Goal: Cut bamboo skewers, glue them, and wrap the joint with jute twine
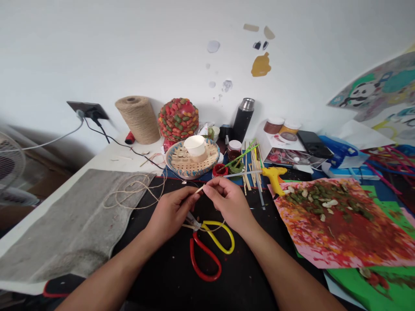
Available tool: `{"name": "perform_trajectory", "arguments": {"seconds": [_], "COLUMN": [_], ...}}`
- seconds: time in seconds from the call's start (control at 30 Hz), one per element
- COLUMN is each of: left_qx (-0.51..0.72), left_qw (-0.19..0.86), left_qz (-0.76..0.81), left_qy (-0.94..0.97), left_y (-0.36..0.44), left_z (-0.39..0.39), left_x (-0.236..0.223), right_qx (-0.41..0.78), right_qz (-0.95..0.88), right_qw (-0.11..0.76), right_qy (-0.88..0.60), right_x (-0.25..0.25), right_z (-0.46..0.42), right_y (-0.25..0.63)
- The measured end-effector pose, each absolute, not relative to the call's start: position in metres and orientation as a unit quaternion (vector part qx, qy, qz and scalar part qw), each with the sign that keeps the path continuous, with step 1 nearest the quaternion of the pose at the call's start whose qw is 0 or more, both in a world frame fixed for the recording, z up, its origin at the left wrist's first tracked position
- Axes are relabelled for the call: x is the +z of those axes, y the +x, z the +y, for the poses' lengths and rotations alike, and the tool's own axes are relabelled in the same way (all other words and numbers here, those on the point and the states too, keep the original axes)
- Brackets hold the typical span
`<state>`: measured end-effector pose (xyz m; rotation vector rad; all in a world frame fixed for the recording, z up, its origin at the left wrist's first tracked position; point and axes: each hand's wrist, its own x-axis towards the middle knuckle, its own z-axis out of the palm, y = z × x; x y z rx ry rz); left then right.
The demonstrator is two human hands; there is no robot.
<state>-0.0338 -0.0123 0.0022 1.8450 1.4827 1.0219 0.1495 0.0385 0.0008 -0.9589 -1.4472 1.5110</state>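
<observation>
My left hand (175, 206) and my right hand (229, 202) meet over the black mat (162, 276), fingertips pinched together. A short pale thin stick (200, 189) shows between them, one end at each hand's fingertips. Loose twine (136, 188) runs in loops from the grey cloth toward my left hand; a further strand crosses the scissors. These scissors (207, 252), with one red and one yellow handle, lie below my hands, their blades partly hidden by my left hand.
Behind my hands stands a woven basket (175, 166) with a paper cup (195, 149) in it. A twine spool (138, 121), a black flask (243, 120) and paint jars line the wall. To the right are a yellow glue gun (275, 178) and a painted sheet (343, 233).
</observation>
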Motion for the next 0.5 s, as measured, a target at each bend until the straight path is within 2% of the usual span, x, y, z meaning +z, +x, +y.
{"name": "perform_trajectory", "arguments": {"seconds": [0.3,0.5], "left_qx": [0.387,0.419], "left_qw": [0.304,0.375], "left_qz": [0.571,0.563], "left_qy": [0.658,0.605], "left_y": [-0.0346,-0.0333], "left_z": [-0.0124,-0.0126], "left_x": [0.0007,-0.0004], "right_qx": [0.640,0.633], "right_qz": [-0.543,-0.553], "right_qw": [0.410,0.404], "right_qy": [-0.358,-0.361], "right_x": [-0.0011,-0.0024], "right_z": [0.0385,0.0369], "right_y": [0.1474,0.1464]}}
